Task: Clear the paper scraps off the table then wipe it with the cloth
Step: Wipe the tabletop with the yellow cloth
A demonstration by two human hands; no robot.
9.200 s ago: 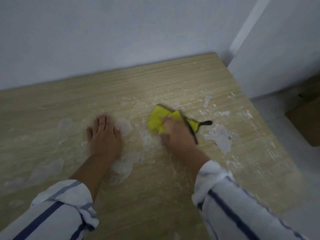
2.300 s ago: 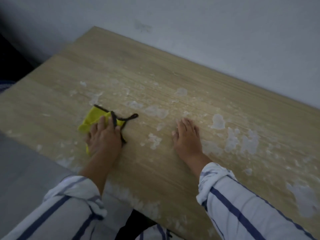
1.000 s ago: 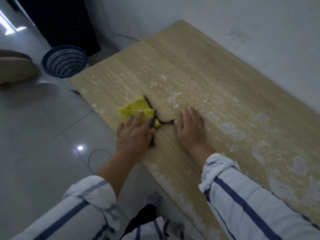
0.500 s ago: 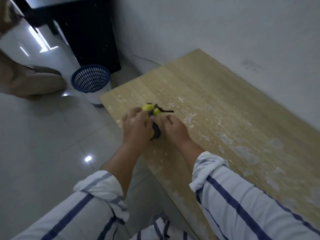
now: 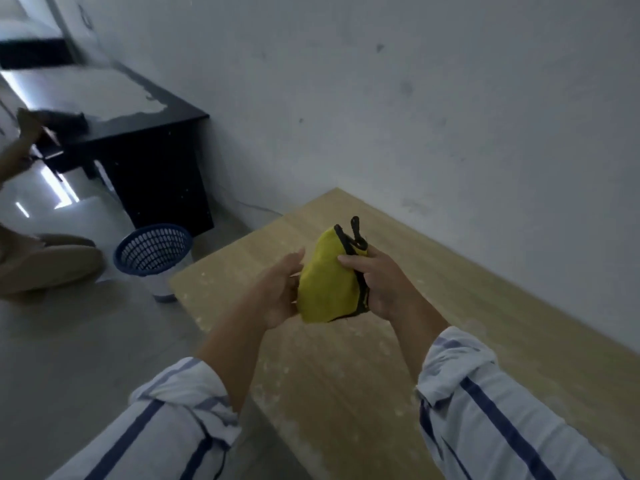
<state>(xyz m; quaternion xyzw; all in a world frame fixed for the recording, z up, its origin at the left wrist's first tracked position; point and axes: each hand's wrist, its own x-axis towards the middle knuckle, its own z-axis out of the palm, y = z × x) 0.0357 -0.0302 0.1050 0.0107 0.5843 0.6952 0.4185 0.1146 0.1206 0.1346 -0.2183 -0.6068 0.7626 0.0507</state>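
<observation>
A yellow cloth [image 5: 325, 285] with a black edge and a black loop is bunched up and held in the air above the left end of the wooden table [image 5: 363, 368]. My right hand [image 5: 381, 282] grips its right side. My left hand [image 5: 278, 292] cups its left side from below. Small pale paper specks still dot the table top near its left and front edges. What the bunched cloth encloses is hidden.
A blue mesh waste basket [image 5: 156, 252] stands on the floor just left of the table's end. Behind it is a dark desk [image 5: 149, 143] against the white wall. Another person's leg and shoe [image 5: 41, 265] lie at the far left on the grey floor.
The cloth went from being pressed flat on the table under my left hand to gathered up and lifted off the surface in both hands. The view swung left toward the basket.
</observation>
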